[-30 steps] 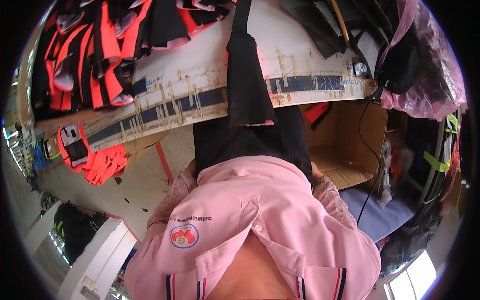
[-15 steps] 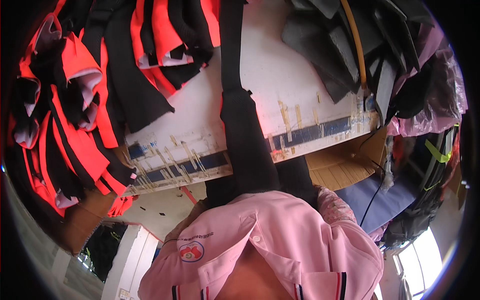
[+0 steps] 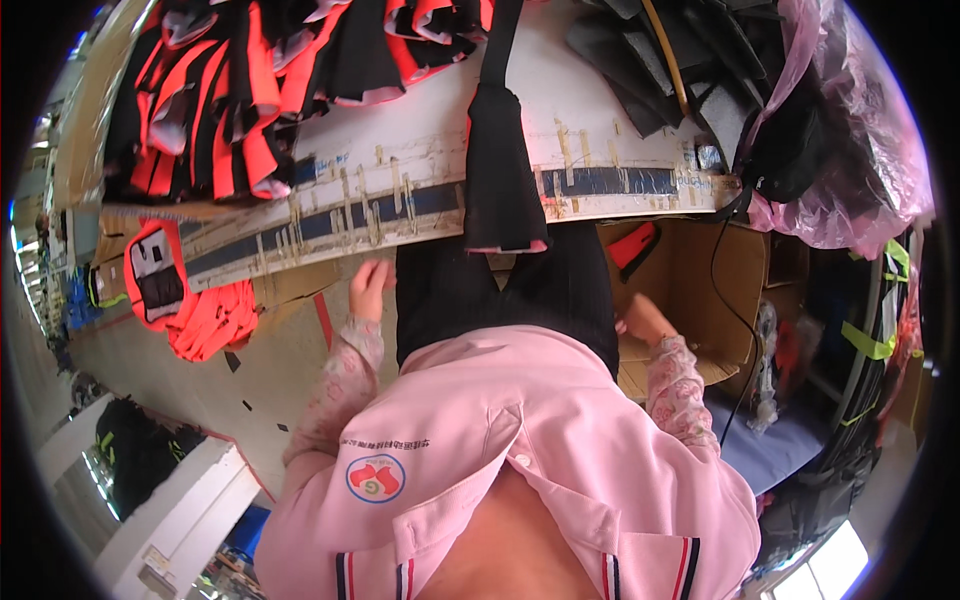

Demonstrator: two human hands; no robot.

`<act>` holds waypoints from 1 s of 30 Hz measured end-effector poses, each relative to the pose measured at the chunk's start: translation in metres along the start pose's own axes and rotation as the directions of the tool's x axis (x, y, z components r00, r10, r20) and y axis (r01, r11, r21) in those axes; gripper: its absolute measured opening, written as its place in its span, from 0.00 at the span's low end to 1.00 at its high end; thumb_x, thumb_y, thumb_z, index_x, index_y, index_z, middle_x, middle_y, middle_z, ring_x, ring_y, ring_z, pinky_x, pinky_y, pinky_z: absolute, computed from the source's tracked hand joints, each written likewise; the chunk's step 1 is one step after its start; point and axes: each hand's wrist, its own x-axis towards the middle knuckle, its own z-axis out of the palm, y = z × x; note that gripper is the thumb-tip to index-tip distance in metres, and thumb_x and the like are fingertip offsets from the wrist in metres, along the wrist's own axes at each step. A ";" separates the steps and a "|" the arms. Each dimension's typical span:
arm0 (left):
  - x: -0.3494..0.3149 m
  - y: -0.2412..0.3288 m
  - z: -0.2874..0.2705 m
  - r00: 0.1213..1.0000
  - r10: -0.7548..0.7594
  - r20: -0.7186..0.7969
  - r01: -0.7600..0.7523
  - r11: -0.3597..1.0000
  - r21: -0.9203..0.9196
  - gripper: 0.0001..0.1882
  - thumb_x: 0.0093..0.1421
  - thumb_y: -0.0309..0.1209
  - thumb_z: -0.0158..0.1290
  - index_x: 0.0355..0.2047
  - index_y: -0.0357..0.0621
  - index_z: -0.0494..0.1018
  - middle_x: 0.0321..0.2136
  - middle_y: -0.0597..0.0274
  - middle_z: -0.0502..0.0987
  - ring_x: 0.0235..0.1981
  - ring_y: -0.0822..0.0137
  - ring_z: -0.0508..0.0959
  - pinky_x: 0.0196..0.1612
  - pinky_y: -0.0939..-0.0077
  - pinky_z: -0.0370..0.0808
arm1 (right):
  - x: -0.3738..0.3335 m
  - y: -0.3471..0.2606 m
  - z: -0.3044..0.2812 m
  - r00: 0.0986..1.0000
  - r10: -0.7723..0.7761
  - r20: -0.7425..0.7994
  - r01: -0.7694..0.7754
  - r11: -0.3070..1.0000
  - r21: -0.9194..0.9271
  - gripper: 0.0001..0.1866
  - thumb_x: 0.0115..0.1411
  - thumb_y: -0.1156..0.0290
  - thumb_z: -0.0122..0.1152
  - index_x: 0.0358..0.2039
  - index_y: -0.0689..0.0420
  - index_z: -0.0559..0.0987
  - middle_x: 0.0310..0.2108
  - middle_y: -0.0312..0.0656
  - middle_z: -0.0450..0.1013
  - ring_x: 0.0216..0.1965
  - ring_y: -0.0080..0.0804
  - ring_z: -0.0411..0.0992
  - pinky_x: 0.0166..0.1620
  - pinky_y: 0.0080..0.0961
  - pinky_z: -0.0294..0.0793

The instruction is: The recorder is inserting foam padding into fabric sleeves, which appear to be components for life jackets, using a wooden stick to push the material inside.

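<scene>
My left hand (image 3: 372, 288) hangs beside my left thigh, below the table edge, its fingers a little apart with nothing in them. Beside my right thigh is my right hand (image 3: 646, 320); its fingers are partly hidden and blurred, and I cannot see whether they hold anything. Both hands are clear of the work on the table. A long black fabric strip (image 3: 503, 165) lies over the table's near edge in front of me, its wide end hanging toward my lap with a thin reddish rim.
Orange-and-black fabric pieces (image 3: 215, 110) are heaped on the white table (image 3: 420, 140) at left. Dark grey sheets (image 3: 625, 60) lie at back right, by a pink plastic bag (image 3: 860, 150). Below stand a cardboard box (image 3: 700, 290) and orange fabric (image 3: 215, 315). A black cable (image 3: 722, 330) hangs at right.
The view has shifted, so the table sits higher in the picture. Both my hands, hidden before, now show at my sides. The open box and orange pieces below the table show more.
</scene>
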 end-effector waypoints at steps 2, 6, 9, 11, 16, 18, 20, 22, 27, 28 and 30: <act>0.002 0.051 0.033 0.926 -0.003 0.378 0.068 0.985 -0.159 0.15 0.60 0.38 0.48 0.39 0.39 0.72 0.33 0.60 0.76 0.30 0.73 0.75 0.35 0.81 0.73 | -0.017 -0.094 -0.035 0.895 -0.177 -0.410 0.053 0.954 -0.295 0.06 0.53 0.76 0.53 0.22 0.63 0.76 0.19 0.46 0.72 0.23 0.31 0.72 0.26 0.26 0.70; -0.016 0.098 0.102 0.611 -0.146 0.778 0.419 0.894 -0.162 0.22 0.61 0.43 0.45 0.48 0.39 0.67 0.41 0.56 0.74 0.36 0.65 0.77 0.40 0.70 0.74 | -0.009 -0.244 -0.050 0.614 -0.516 -0.597 0.466 0.848 -0.253 0.10 0.57 0.72 0.54 0.37 0.63 0.75 0.29 0.46 0.74 0.32 0.32 0.74 0.36 0.21 0.71; -0.012 0.100 0.141 0.584 -0.141 0.800 0.583 0.758 -0.293 0.23 0.62 0.45 0.43 0.47 0.39 0.67 0.40 0.56 0.75 0.36 0.63 0.77 0.42 0.65 0.74 | 0.030 -0.290 -0.043 0.421 -0.751 -0.509 0.506 0.660 -0.555 0.16 0.56 0.71 0.56 0.46 0.59 0.72 0.46 0.50 0.70 0.49 0.43 0.69 0.49 0.30 0.68; -0.008 0.103 0.155 0.567 -0.122 0.814 0.674 0.637 -0.374 0.22 0.62 0.45 0.42 0.46 0.39 0.67 0.40 0.56 0.75 0.35 0.62 0.77 0.41 0.63 0.74 | 0.063 -0.295 -0.042 0.476 -0.816 -0.327 0.509 0.559 -0.655 0.27 0.56 0.61 0.56 0.55 0.56 0.65 0.58 0.50 0.58 0.62 0.45 0.51 0.59 0.34 0.56; -0.001 0.097 0.168 0.742 -0.191 0.642 0.561 0.702 -0.439 0.18 0.63 0.42 0.41 0.45 0.43 0.68 0.37 0.57 0.77 0.31 0.64 0.77 0.39 0.65 0.75 | 0.106 -0.293 -0.019 0.612 -0.786 -0.087 0.391 0.396 -0.831 0.32 0.58 0.53 0.51 0.59 0.56 0.60 0.61 0.50 0.52 0.64 0.47 0.46 0.63 0.34 0.48; -0.004 0.096 0.168 0.761 -0.173 0.625 0.517 0.744 -0.424 0.17 0.63 0.40 0.40 0.45 0.44 0.68 0.37 0.57 0.77 0.30 0.65 0.77 0.38 0.66 0.75 | 0.106 -0.294 -0.015 0.641 -0.763 -0.081 0.362 0.394 -0.845 0.34 0.58 0.50 0.49 0.60 0.56 0.58 0.62 0.51 0.50 0.64 0.47 0.45 0.63 0.35 0.46; -0.005 0.095 0.164 0.753 -0.159 0.639 0.521 0.737 -0.431 0.17 0.63 0.40 0.40 0.46 0.44 0.68 0.38 0.56 0.76 0.30 0.65 0.77 0.39 0.66 0.75 | 0.101 -0.297 -0.016 0.716 -0.694 -0.076 0.330 0.432 -0.839 0.36 0.58 0.48 0.48 0.61 0.55 0.55 0.63 0.49 0.48 0.65 0.46 0.44 0.63 0.39 0.45; -0.002 0.094 0.161 0.739 -0.141 0.658 0.524 0.735 -0.431 0.18 0.63 0.40 0.39 0.46 0.44 0.68 0.38 0.56 0.76 0.31 0.65 0.77 0.39 0.66 0.75 | 0.097 -0.295 -0.018 0.733 -0.677 -0.073 0.313 0.430 -0.847 0.36 0.58 0.47 0.48 0.62 0.54 0.54 0.63 0.48 0.47 0.65 0.45 0.43 0.63 0.42 0.44; -0.001 0.089 0.161 0.714 -0.079 0.696 0.524 0.720 -0.456 0.21 0.64 0.41 0.35 0.49 0.41 0.65 0.43 0.52 0.74 0.34 0.62 0.77 0.42 0.62 0.75 | 0.095 -0.289 -0.014 0.747 -0.662 -0.070 0.225 0.351 -0.909 0.39 0.58 0.44 0.45 0.63 0.51 0.49 0.65 0.45 0.44 0.65 0.43 0.42 0.63 0.47 0.43; 0.002 0.084 0.162 0.711 -0.083 0.698 0.528 0.718 -0.453 0.21 0.64 0.41 0.35 0.49 0.41 0.65 0.43 0.52 0.74 0.34 0.62 0.77 0.42 0.62 0.75 | 0.096 -0.289 -0.010 0.745 -0.663 -0.077 0.193 0.325 -0.926 0.40 0.58 0.43 0.45 0.64 0.51 0.48 0.65 0.45 0.43 0.66 0.43 0.42 0.63 0.48 0.43; 0.006 0.077 0.164 0.665 -0.058 0.745 0.612 0.615 -0.498 0.22 0.63 0.39 0.31 0.49 0.37 0.64 0.44 0.47 0.73 0.37 0.58 0.76 0.46 0.58 0.73 | 0.099 -0.289 -0.006 0.745 -0.661 -0.089 0.157 0.303 -0.940 0.41 0.57 0.42 0.44 0.64 0.50 0.47 0.65 0.44 0.43 0.66 0.42 0.41 0.63 0.49 0.42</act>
